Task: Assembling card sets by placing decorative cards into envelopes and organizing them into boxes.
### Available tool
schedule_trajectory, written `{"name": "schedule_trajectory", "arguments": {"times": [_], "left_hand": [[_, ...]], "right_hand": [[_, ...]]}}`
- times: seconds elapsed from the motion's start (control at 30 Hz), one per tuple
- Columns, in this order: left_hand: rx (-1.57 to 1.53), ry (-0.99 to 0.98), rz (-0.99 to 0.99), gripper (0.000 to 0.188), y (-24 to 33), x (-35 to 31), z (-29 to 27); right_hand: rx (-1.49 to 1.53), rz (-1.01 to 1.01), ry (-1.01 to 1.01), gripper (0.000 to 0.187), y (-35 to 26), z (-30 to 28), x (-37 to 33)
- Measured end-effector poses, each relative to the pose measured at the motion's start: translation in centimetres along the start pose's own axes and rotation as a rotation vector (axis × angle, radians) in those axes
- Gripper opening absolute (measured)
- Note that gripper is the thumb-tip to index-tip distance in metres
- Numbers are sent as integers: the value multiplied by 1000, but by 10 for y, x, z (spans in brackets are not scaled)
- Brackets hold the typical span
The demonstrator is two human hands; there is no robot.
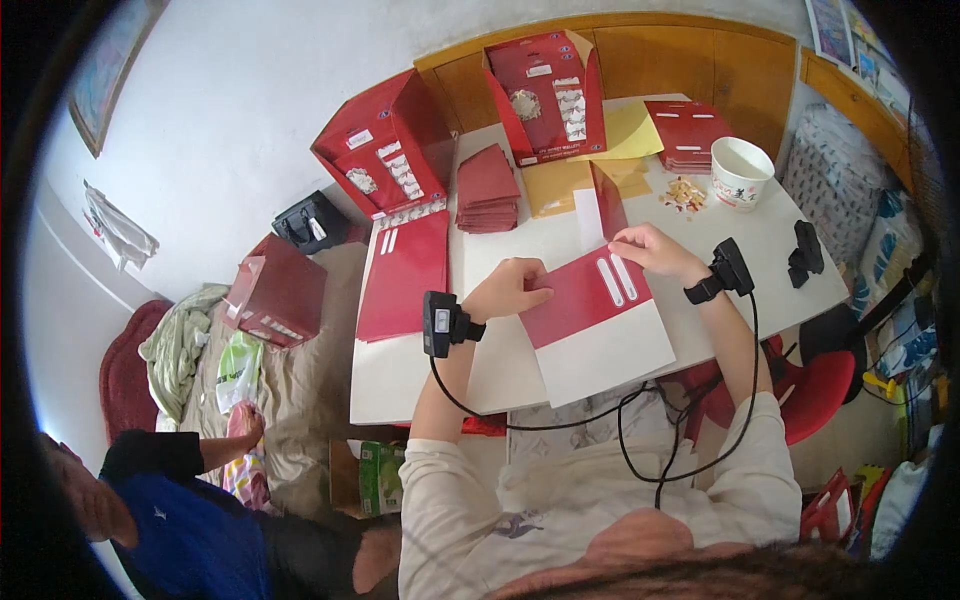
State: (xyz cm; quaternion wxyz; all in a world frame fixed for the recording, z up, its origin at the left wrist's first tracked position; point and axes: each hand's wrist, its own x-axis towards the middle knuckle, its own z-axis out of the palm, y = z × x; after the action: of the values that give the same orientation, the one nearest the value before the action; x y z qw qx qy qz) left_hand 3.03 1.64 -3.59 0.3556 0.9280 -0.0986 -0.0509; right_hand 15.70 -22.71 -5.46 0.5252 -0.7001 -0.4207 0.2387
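Observation:
A red and white printed card sheet lies tilted over the near side of the table, with two white rounded strips near its right edge. My left hand grips its left edge, thumb on top. At its upper right corner, my right hand pinches the edge with closed fingers. A narrow red and white flap stands up just beyond that corner; whether it belongs to the same sheet I cannot tell. To the left of my left hand lies a stack of flat red card sheets.
Two red display boxes stand along the back. Small red folded envelopes, yellow paper, a red stack, a white paper tub and small scraps occupy the table. A person sits at the left.

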Motion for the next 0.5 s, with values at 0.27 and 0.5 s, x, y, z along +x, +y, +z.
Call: {"name": "schedule_trajectory", "arguments": {"times": [0.27,0.5], "left_hand": [[-106,-209,113,45,27,51,16],[-345,-306,-52,46,28,25,7]], "right_hand": [[-19,-206,-28,21,1,21,5],[30,-115,12,21,-8,3,-1]]}}
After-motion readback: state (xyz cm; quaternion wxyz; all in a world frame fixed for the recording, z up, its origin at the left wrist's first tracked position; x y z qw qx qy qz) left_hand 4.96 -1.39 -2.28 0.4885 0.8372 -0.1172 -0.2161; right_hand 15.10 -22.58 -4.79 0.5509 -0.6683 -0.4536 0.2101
